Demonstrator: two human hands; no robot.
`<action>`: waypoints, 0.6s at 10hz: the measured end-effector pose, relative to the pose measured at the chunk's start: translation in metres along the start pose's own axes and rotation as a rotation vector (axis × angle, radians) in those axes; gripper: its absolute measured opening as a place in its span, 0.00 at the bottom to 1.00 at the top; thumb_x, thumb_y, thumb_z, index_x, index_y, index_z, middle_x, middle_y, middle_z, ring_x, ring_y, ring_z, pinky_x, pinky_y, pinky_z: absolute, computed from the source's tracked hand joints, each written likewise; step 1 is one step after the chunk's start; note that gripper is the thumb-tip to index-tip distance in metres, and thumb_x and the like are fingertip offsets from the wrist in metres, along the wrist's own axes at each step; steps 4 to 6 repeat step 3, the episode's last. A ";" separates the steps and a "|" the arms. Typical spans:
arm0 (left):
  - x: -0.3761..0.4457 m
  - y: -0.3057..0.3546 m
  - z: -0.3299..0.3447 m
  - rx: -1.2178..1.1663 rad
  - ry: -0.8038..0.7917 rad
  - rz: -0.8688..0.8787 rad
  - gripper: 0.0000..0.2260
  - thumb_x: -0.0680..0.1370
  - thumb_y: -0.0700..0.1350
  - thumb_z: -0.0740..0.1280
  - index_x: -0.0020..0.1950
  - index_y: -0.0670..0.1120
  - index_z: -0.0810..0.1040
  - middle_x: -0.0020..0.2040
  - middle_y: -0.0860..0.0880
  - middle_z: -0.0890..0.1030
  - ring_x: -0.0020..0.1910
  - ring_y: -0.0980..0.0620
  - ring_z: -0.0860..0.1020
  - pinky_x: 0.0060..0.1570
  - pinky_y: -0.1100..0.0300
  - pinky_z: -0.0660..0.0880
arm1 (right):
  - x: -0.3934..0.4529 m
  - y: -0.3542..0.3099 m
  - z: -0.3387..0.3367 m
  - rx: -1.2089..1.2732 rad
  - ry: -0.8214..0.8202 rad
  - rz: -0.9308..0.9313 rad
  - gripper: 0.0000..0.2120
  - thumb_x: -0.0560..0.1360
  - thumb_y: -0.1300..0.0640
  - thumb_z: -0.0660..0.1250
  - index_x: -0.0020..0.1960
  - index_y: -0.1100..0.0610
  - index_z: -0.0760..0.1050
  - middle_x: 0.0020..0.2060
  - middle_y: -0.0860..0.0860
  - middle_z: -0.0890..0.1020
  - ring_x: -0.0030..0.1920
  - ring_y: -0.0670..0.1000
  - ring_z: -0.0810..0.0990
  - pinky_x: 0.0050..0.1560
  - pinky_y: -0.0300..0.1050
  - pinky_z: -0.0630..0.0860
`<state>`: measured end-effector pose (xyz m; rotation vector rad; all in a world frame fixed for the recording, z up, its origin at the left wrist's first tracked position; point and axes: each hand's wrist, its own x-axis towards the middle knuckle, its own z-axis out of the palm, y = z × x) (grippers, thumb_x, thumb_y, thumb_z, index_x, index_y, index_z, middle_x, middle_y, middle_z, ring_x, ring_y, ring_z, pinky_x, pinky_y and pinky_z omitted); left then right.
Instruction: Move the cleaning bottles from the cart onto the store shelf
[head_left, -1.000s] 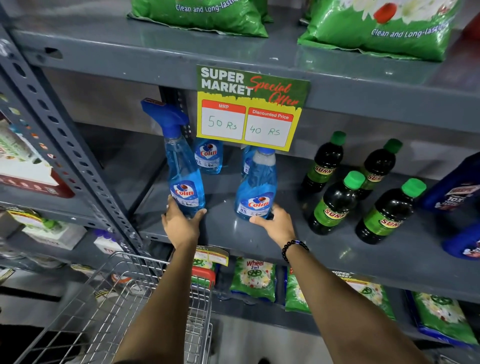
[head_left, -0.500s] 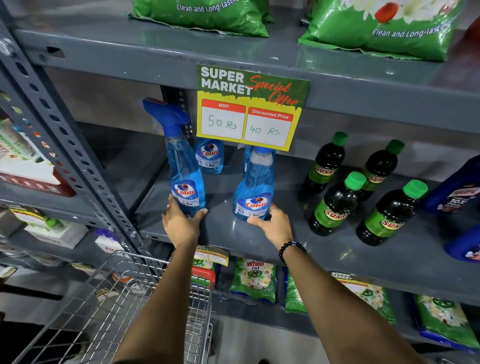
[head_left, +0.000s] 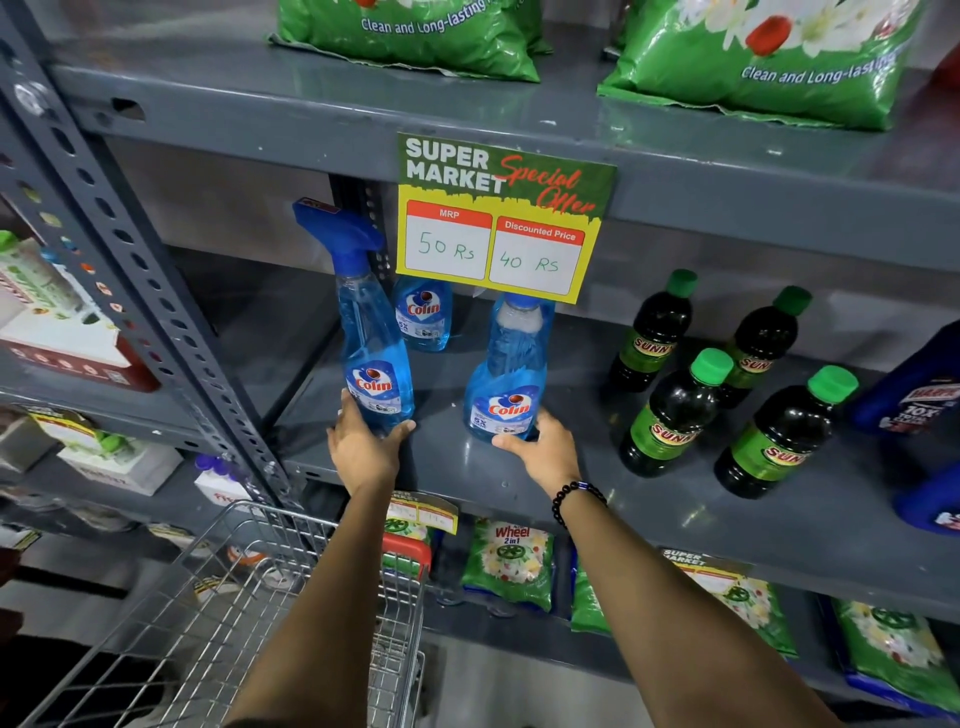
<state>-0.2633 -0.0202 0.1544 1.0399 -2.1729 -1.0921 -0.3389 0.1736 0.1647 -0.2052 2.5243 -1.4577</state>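
Right, both my hands are up on the grey metal shelf (head_left: 467, 483), under the glossy price card (head_left: 501, 221). My left hand (head_left: 363, 449) cups the base of a clear plastic spray bottle (head_left: 371, 353) of blue liquid, left of the card, fingers curled round it. My right hand (head_left: 543, 449) wraps the foot of a second bottle (head_left: 506, 384) below the card, whose top is hidden by the card. A third blue bottle (head_left: 422, 317) stands behind, half covered. Below the card, the wire cart (head_left: 208, 613) is cut off by the frame's edge.
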 end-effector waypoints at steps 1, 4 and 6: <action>-0.001 0.001 -0.002 0.000 -0.008 -0.007 0.40 0.66 0.50 0.75 0.72 0.43 0.60 0.69 0.41 0.72 0.69 0.41 0.66 0.71 0.42 0.60 | -0.002 -0.005 -0.002 -0.009 -0.013 0.011 0.21 0.63 0.55 0.77 0.54 0.56 0.77 0.52 0.53 0.84 0.47 0.48 0.79 0.48 0.40 0.73; -0.004 -0.003 -0.003 -0.035 -0.050 -0.036 0.45 0.67 0.49 0.75 0.75 0.42 0.52 0.72 0.40 0.68 0.73 0.40 0.59 0.73 0.43 0.56 | -0.005 0.000 -0.002 -0.032 -0.037 0.018 0.30 0.62 0.57 0.78 0.60 0.57 0.70 0.59 0.55 0.79 0.60 0.55 0.77 0.56 0.44 0.73; -0.004 -0.003 -0.003 -0.035 -0.050 -0.036 0.45 0.67 0.49 0.75 0.75 0.42 0.52 0.72 0.40 0.68 0.73 0.40 0.59 0.73 0.43 0.56 | -0.005 0.000 -0.002 -0.032 -0.037 0.018 0.30 0.62 0.57 0.78 0.60 0.57 0.70 0.59 0.55 0.79 0.60 0.55 0.77 0.56 0.44 0.73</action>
